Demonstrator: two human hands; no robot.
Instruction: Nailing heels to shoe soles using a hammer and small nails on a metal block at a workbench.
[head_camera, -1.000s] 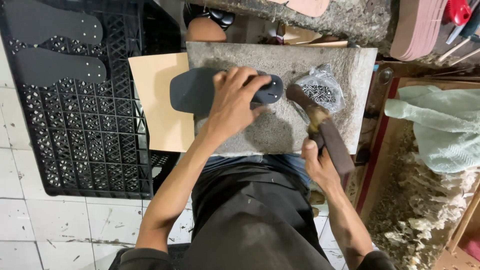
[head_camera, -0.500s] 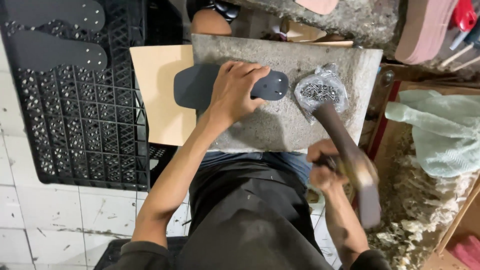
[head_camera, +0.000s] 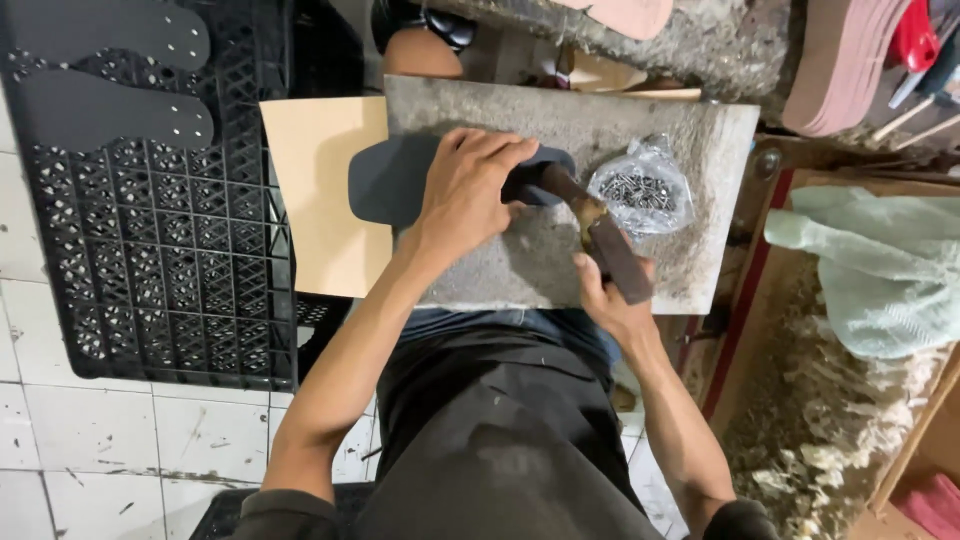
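Observation:
A dark grey shoe sole (head_camera: 390, 178) lies across the left part of a grey stone slab (head_camera: 660, 270) that rests on my lap. My left hand (head_camera: 468, 190) presses flat on the sole, fingers spread toward its narrow end. In my right hand (head_camera: 608, 295) I grip the brown wooden handle of a hammer (head_camera: 598, 232). The hammer's head touches the sole's right end, just beside my left fingertips. A clear plastic bag of small nails (head_camera: 640, 190) sits on the slab to the right of the hammer.
A tan sheet (head_camera: 325, 190) lies under the sole at the slab's left edge. A black plastic crate (head_camera: 160, 270) on the left carries two more dark soles (head_camera: 110, 110). Pale green cloth (head_camera: 870, 270) and wood shavings lie at the right. Stacked pink soles (head_camera: 840, 70) stand at the top right.
My right hand swung the hammer from the slab's right edge, back toward my lap, then down onto the sole's right end. My left hand stayed pressed on the sole.

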